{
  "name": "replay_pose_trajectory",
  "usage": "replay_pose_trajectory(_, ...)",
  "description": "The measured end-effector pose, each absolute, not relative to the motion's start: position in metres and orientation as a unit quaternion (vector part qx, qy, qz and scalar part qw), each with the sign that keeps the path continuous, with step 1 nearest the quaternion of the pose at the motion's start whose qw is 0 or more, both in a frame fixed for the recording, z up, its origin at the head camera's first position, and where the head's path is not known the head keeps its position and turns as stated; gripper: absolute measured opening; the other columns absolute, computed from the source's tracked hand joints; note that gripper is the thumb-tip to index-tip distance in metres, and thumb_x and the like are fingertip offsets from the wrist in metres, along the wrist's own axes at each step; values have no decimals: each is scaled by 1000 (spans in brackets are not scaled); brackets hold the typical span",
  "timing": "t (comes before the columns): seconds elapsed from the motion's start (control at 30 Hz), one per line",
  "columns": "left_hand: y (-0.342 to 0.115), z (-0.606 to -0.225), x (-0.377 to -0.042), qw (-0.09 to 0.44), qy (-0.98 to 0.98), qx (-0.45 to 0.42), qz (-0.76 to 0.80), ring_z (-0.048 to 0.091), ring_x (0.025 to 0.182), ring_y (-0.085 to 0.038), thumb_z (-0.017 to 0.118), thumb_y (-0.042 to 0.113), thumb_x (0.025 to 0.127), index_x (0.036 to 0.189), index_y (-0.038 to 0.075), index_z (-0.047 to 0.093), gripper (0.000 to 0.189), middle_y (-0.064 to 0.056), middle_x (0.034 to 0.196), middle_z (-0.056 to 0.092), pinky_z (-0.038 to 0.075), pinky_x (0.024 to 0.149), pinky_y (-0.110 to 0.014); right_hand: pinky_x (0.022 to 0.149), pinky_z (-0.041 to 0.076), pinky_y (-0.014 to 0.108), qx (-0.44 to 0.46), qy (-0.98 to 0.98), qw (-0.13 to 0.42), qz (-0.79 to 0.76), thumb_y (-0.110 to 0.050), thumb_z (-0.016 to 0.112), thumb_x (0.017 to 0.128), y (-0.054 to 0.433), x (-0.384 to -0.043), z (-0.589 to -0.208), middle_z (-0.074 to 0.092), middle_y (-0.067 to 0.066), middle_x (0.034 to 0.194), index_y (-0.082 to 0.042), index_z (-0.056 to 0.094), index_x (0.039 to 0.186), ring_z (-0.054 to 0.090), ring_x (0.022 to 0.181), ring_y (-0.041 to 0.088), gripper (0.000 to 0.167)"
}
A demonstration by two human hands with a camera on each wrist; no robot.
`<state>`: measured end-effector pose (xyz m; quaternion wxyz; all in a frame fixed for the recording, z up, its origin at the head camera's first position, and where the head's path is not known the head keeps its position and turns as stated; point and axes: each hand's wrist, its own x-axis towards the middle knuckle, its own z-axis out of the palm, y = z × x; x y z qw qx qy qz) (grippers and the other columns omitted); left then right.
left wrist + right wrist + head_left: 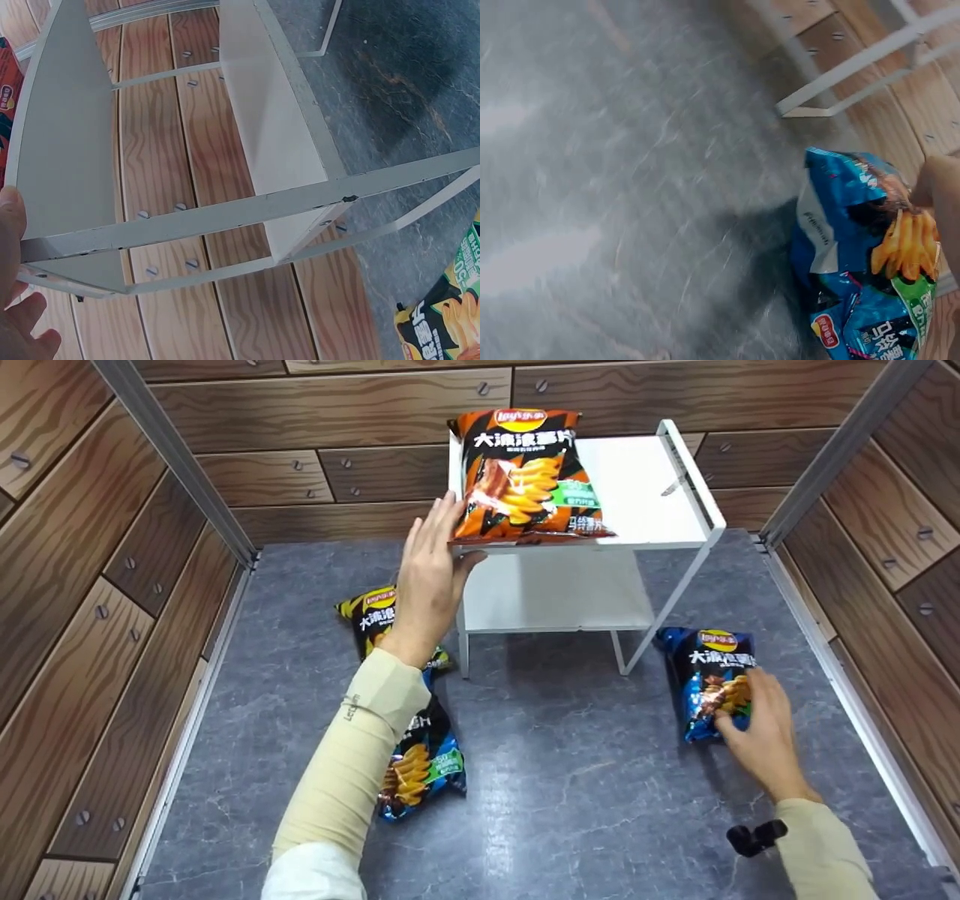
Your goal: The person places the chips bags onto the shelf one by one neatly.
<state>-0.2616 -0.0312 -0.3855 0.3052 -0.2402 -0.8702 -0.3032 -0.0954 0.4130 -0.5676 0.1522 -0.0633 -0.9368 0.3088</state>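
Note:
My right hand (765, 735) grips a blue and black chip bag (712, 682) on the right side, its thumb and fingers spread over the printed front. The right wrist view shows the same blue chip bag (847, 247) with its shadow on the floor beside it. At the left front corner of a small white two-tier shelf (637, 487), my left hand (427, 570) has straight fingers alongside an orange chip bag (525, 480) lying on the top tier. In the left wrist view, my left hand (15, 277) touches the shelf frame (187, 217) at its corner.
A yellow and black chip bag (371, 619) and another blue chip bag (420, 765) lie on the grey marbled floor (562, 795), partly behind my left arm. The lower tier (555, 592) is white. Wood-patterned walls (390, 405) with metal corner posts (187, 465) enclose the area.

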Motion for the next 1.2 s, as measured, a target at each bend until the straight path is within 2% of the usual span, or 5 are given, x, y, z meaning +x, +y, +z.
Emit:
replay_pose_trajectory(0.33,-30,-385,-262,304,-872,-240,-299,36,147,-24,59,37,96,148,3,42,65,-11,157,40,19,127,-34,123,-11,57,11,-978,58,200,-46,58,96,414,-94,-585,10,25,164,2,12,157,3,153,44,90)
replay_pose_trajectory(0.73,-33,-386,-262,300,-871,-239,-308,36,147,-26,59,37,96,148,3,42,65,-11,158,39,18,127,-34,121,-8,65,29,-986,25,162,-65,75,74,412,-92,-599,2,24,165,-3,-1,159,-3,154,41,129)
replay_pose_trajectory(0.87,-33,-387,-262,299,-872,-237,-306,36,148,-26,59,37,96,149,4,42,65,-11,158,39,18,127,-34,121,-4,65,45,-985,38,162,-54,81,74,413,-90,-603,2,23,166,-3,0,159,0,153,42,128)
replay_pose_trajectory(0.97,-33,-387,-262,299,-873,-237,-305,36,148,-25,59,36,96,149,4,41,65,-11,158,39,18,127,-34,121,2,66,49,-984,74,153,-33,85,76,413,-89,-608,8,22,166,-3,6,159,6,153,42,118)
replay_pose_trajectory(1.2,-32,-386,-262,300,-872,-239,-304,35,148,-23,59,37,96,149,4,42,64,-11,158,39,19,127,-34,118,14,69,45,-982,140,121,-1,79,75,408,-90,-614,20,21,164,-1,17,158,18,150,43,103)
